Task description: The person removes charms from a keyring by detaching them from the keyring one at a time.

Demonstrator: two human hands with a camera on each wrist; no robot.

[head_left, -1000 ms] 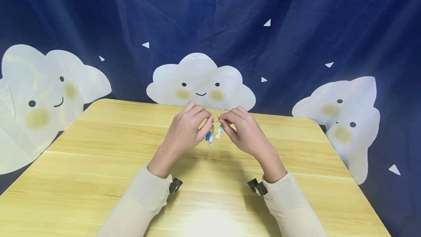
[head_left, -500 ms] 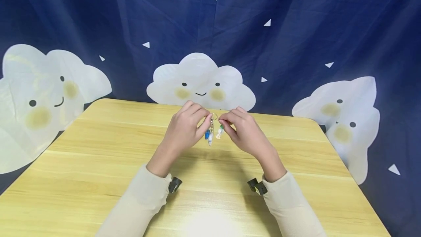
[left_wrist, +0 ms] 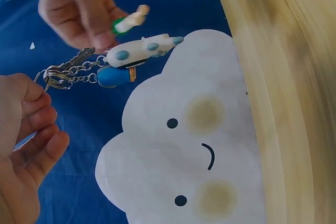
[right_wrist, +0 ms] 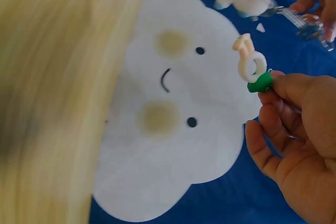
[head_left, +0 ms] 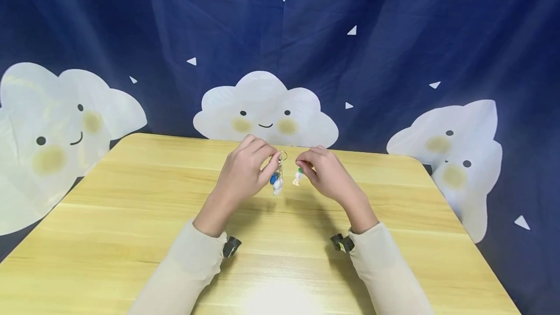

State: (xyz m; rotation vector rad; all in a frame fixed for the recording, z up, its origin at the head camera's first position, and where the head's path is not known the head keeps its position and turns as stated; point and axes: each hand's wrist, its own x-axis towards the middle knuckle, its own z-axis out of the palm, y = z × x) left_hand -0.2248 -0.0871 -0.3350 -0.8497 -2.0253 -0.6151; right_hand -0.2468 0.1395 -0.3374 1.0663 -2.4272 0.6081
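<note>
My left hand pinches a metal key ring between thumb and index finger, above the table. From the ring hang a key, a white charm with light-blue spots and a blue charm on short chains. A little to the right, my right hand pinches a small figure charm by its green top. Its body is white and its end pale peach. In the head view a gap shows between this charm and the key ring.
Beneath both hands is a light wooden table. Behind its far edge hangs a dark blue curtain printed with white smiling clouds and small triangles. Black wrist cameras sit at both cuffs.
The hands have drawn apart: the right one, with the green-topped charm, shifted right from beside the ring, and the left one, with the key ring, moved slightly left.
</note>
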